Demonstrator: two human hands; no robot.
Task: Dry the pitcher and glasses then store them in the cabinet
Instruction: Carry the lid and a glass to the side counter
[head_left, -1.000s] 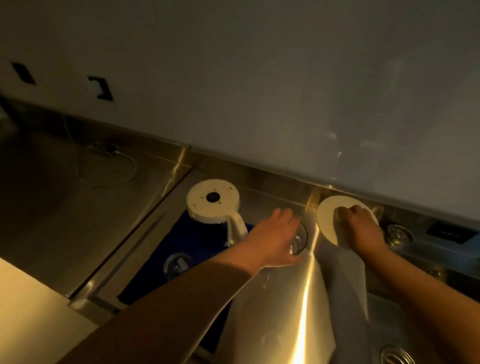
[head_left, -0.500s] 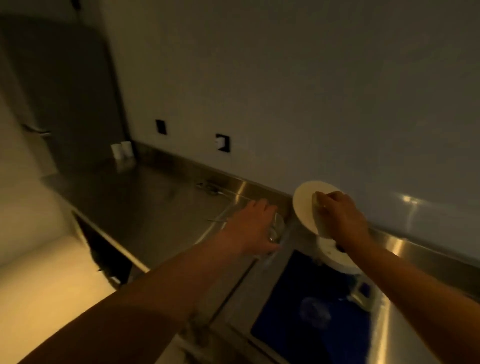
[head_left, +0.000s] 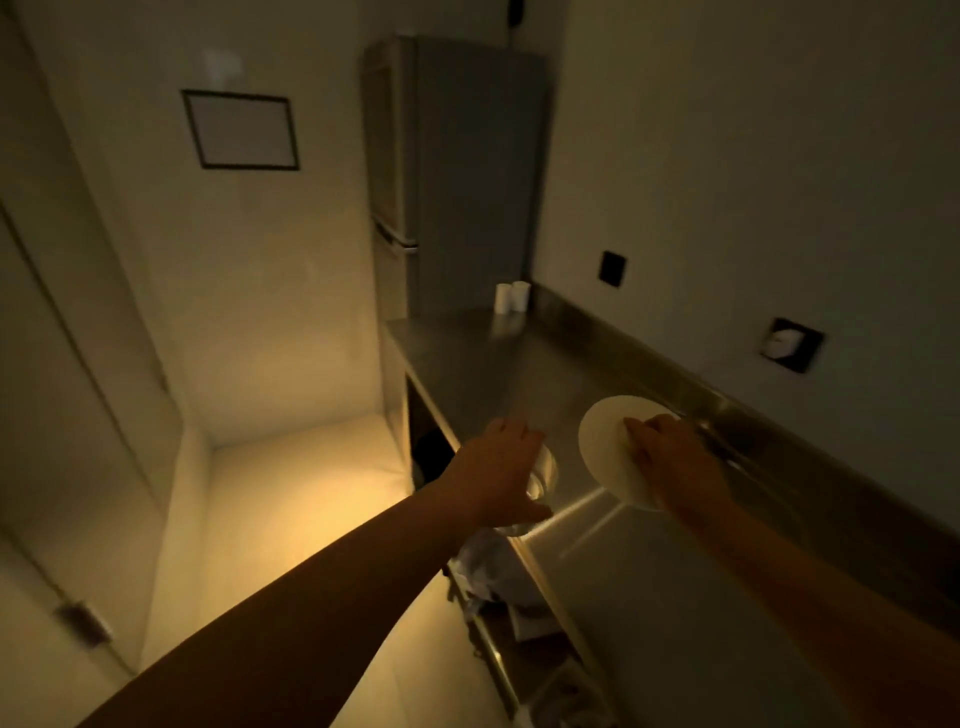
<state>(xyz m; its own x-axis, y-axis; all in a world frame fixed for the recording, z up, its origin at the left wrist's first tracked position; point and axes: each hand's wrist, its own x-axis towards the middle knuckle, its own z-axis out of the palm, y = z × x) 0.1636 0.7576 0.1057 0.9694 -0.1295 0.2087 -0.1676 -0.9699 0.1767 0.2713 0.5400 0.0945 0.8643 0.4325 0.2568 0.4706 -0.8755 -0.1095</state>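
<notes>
While the left hand (head_left: 501, 470) grips a glass (head_left: 542, 474) at centre frame, the right hand (head_left: 670, 460) pinches a white plate (head_left: 605, 447) above the bench (head_left: 519, 364).

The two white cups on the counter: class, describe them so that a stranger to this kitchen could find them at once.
Start at the tall grey fridge against the far wall. Where the steel counter meets its side, in the back corner, stand the two white cups, upright and side by side. Nothing else stands near them; the glass and plate are in the person's hands, far nearer.

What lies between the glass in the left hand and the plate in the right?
Only bare steel counter separates the glass and plate, seen from the head camera.
</notes>
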